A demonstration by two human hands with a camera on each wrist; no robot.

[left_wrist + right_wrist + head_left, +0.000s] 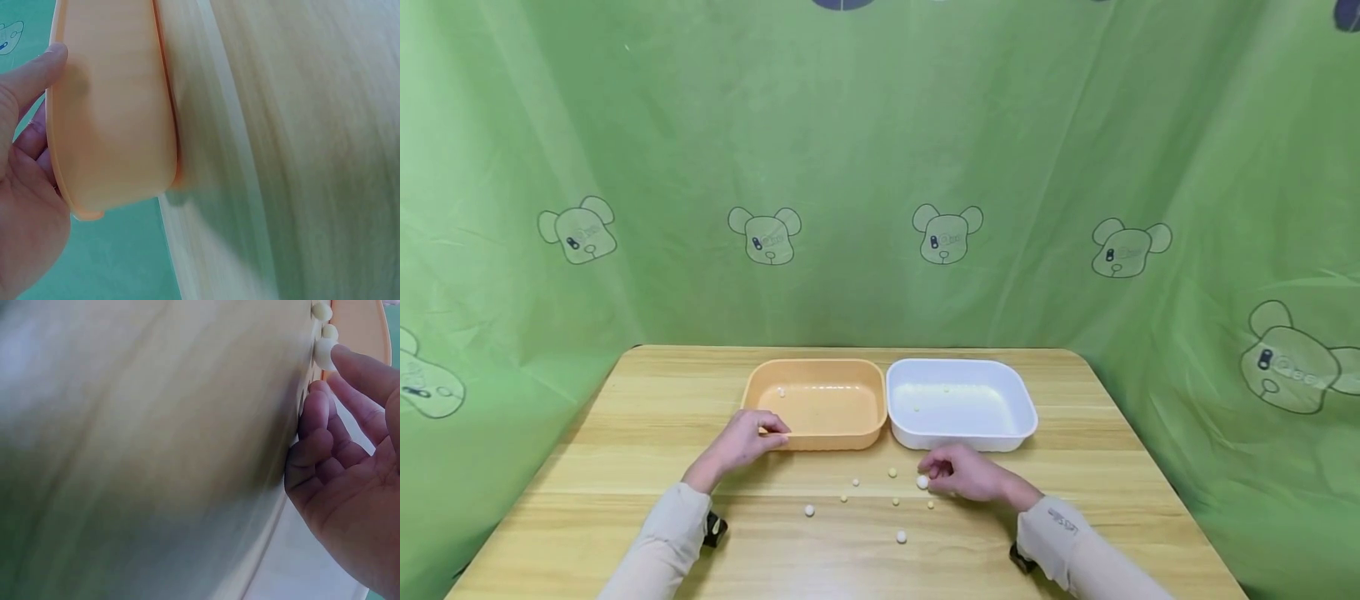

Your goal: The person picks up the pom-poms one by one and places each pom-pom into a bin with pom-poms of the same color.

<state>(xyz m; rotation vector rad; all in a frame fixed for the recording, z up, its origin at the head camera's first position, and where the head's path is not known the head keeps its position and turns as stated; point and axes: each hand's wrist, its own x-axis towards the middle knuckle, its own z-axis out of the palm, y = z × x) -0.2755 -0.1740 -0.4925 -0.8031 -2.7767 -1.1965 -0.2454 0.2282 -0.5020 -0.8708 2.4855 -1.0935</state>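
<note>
The left hand [741, 442] pinched the orange bin [838, 442] by its rim; the bin stretched right of that hand. The right hand [966, 473], fingers bent, had its thumb at a white ball [922, 482]; whether it gripped could not be told. The white bin [966, 441] stood just beyond it.

An orange tray [835, 442] stands upright beside a white tray [962, 442], white balls [922, 482] and yellow balls [892, 472] in front.
</note>
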